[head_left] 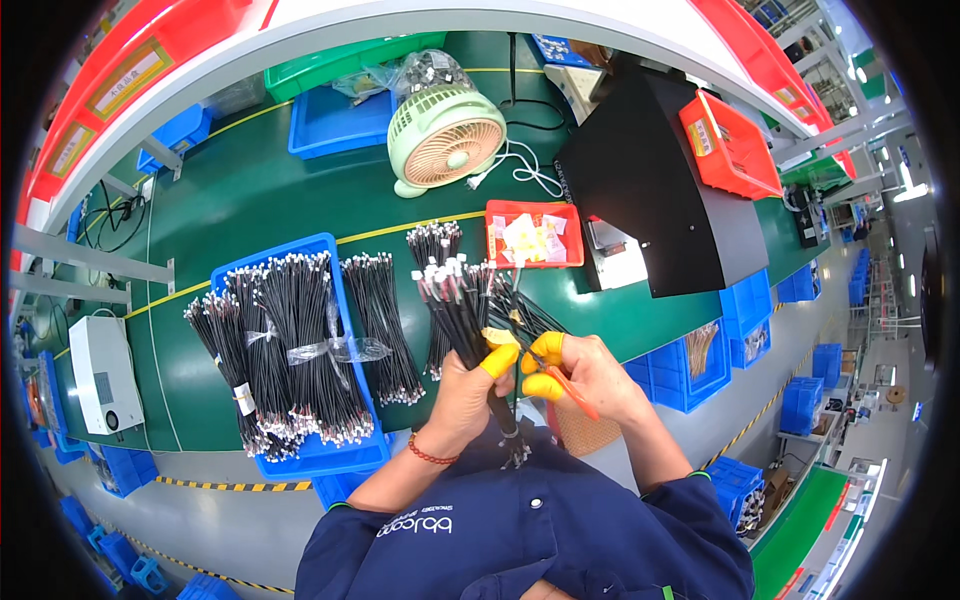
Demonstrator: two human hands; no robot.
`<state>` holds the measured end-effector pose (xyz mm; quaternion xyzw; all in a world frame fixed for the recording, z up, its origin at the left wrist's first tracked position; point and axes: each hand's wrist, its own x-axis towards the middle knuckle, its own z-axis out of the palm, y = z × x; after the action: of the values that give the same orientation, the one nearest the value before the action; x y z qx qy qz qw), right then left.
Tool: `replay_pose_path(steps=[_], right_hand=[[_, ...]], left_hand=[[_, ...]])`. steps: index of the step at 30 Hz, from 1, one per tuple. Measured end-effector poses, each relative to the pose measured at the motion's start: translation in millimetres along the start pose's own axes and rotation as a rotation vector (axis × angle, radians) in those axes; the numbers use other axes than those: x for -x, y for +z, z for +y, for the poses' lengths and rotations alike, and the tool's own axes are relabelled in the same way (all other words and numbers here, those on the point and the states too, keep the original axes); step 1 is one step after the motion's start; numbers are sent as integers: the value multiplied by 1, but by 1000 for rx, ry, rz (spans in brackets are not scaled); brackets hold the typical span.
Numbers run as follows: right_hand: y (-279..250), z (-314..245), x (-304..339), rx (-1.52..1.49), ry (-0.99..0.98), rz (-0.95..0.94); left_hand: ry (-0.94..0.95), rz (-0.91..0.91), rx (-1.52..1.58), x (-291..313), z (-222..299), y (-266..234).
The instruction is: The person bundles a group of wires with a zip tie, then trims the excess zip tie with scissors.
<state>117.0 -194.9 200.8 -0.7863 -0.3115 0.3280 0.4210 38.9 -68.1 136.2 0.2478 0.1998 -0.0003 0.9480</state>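
Note:
My left hand [467, 393] is closed round a bundle of black cables [455, 315] with white connectors at the top end, held in front of my chest. Close beside it, my right hand [590, 375] grips an orange-handled cutting tool [573, 396]; its jaws are mostly hidden, so scissors or pliers I cannot tell. Yellow finger covers sit on fingers of both hands. More black cables [540, 312] lie on the table behind my hands. To the left, a loose bundle of cables [382, 325] lies beside a blue tray [325, 245] heaped with several tied cable bundles [310, 340].
Behind the cables stands a green fan [455, 140], with a red bin [568, 253] of small packets nearer. A black angular housing [660, 180] rises at the right, carrying another red bin [730, 150]. A white box-shaped device [103, 375] stands far left. Blue crates [685, 375] sit beyond the table's right edge.

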Motion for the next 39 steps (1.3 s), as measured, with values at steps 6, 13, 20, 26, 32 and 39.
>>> replay_pose_path(steps=[6,13,20,26,32,39], right_hand=[[-2,2,11,-271,26,272],[6,-15,-3,5,-238,421],[8,-15,-13,-47,-182,410],[9,-2,-12,-288,-187,386],[6,-2,-13,-147,-199,579],[10,-9,12,-250,-58,42]], left_hand=[[43,-73,64,4,4,-1],[90,-90,-132,7,1,3],[131,-41,-300,8,0,7],[114,-70,-102,6,12,5],[133,17,-95,6,12,5],[119,72,-59,2,15,-5]])
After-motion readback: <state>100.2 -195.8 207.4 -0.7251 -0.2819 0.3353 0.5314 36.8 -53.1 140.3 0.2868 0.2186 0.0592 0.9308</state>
